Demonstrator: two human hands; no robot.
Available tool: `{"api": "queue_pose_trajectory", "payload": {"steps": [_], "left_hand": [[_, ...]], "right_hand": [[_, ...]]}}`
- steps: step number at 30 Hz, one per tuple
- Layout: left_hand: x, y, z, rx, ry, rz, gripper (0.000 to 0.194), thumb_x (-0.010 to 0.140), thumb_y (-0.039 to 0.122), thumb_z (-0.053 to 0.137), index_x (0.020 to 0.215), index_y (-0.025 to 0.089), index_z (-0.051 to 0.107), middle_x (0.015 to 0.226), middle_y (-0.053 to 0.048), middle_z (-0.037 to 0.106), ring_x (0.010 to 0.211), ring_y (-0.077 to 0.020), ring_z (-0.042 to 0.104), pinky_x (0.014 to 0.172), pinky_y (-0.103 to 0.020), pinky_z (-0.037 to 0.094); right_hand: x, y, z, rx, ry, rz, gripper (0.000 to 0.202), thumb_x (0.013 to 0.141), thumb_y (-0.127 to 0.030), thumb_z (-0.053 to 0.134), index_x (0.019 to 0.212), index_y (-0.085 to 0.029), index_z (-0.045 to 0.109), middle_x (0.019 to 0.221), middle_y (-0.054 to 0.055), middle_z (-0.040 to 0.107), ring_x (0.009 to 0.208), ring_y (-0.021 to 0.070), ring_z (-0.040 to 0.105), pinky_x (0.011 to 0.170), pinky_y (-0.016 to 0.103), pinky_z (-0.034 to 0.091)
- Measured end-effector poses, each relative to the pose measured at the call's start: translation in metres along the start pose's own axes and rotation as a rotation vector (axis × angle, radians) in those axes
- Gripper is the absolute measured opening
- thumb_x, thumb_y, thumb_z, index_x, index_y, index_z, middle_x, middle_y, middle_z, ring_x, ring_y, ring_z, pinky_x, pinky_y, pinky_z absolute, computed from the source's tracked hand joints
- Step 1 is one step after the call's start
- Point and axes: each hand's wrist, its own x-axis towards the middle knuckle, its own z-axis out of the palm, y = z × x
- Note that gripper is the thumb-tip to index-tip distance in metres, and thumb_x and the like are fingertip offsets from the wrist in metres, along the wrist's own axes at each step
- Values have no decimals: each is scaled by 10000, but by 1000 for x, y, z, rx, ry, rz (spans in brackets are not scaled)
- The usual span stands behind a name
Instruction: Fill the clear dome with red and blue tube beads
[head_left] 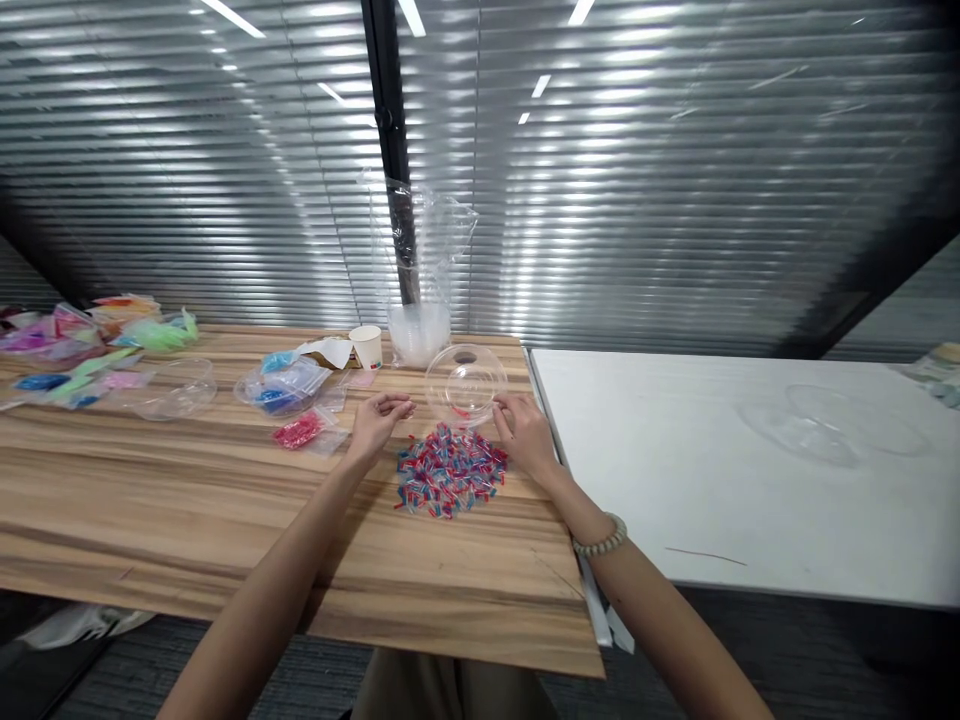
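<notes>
A clear round plastic bowl (466,362) stands on the wooden table just beyond a loose pile of short red, blue and clear tube-like pieces (450,472). A few red pieces show inside the bowl near its front. My right hand (523,432), with a beaded bracelet (604,538) on the wrist, has thumb and fingers closed at the bowl's right rim. To the left of the bowl, my left hand (380,422) holds its fingertips pinched together above the table. Anything between those left fingertips is too small to make out.
A small bag of red pieces (298,431), clear bowls with blue packets (289,385), a paper cup (367,346) and a stack of clear bowls in a bag (420,333) stand nearby. Colourful bags (56,335) lie far left. A white table (675,470) adjoins on the right.
</notes>
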Motion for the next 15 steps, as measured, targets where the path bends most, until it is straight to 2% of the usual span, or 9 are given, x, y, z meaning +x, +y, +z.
{"api": "queue_pose_trajectory", "payload": {"steps": [7, 15], "left_hand": [[-2, 4, 3, 0, 24, 29, 408, 533, 382, 788, 810, 116, 651, 822, -84, 701, 803, -216, 654, 773, -347, 497], [-9, 11, 13, 4, -6, 58, 389, 528, 371, 789, 770, 114, 625, 755, -73, 686, 751, -202, 649, 738, -331, 509]], "right_hand": [[0, -2, -1, 9, -2, 7, 186, 894, -210, 408, 960, -163, 576, 899, 87, 631, 898, 227, 554, 772, 364, 469], [-2, -3, 2, 14, -59, -28, 179, 882, -191, 416, 977, -181, 568, 911, 76, 629, 913, 224, 556, 777, 361, 470]]}}
